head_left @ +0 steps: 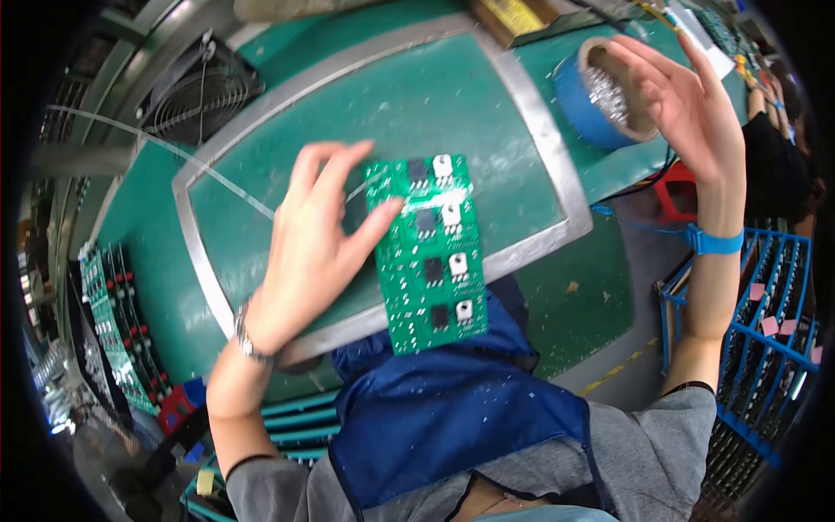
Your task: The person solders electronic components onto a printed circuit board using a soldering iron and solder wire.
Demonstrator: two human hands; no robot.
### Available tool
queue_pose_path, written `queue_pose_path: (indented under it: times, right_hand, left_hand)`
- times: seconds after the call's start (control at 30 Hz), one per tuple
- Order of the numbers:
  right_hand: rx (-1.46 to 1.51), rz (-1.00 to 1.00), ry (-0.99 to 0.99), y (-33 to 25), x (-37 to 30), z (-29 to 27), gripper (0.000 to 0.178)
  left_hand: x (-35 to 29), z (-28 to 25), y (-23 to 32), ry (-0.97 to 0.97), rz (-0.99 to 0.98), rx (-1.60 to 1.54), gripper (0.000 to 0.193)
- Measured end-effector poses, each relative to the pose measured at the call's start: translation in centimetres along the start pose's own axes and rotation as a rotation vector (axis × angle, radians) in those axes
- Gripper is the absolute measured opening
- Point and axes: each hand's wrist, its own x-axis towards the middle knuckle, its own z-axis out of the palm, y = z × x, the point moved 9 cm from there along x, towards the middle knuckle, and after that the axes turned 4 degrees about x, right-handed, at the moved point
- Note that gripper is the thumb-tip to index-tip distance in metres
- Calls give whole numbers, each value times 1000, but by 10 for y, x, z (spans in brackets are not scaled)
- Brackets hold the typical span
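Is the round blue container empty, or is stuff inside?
Not empty: small shiny silver pieces show inside the round blue container, by the right hand. How full, I can't tell.

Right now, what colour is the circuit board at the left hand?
Green, with black and white parts on the circuit board; shows best in the head view.

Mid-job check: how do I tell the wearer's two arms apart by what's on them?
The left hand is bare, with a silver-coloured metal band at the wrist. The right hand is also bare; its wrist has a bright blue strap, with a thin blue cord apparently attached. Both arms have short grey sleeves with dark edges.
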Motion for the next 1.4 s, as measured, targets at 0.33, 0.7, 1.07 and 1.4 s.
queue_pose_path:
  times: [0.33, 0.7, 1.07, 1.4]
  right_hand:
    - [644, -435, 379, -13, 57, -100, 50]
    - [-614, -936, 745, -96, -28, -109, 37]
    - [84, -758, 158, -29, -67, -39, 52]
    - [-491, -863, 399, -9, -63, -13, 36]
  left_hand:
    - [8, 27, -34, -145, -21, -280, 35]
    - [5, 18, -53, -120, -188, -365, 35]
    - [4, 16, -49, -154, -130, -342, 34]
    - [4, -6, -49, 96, -194, -275, 27]
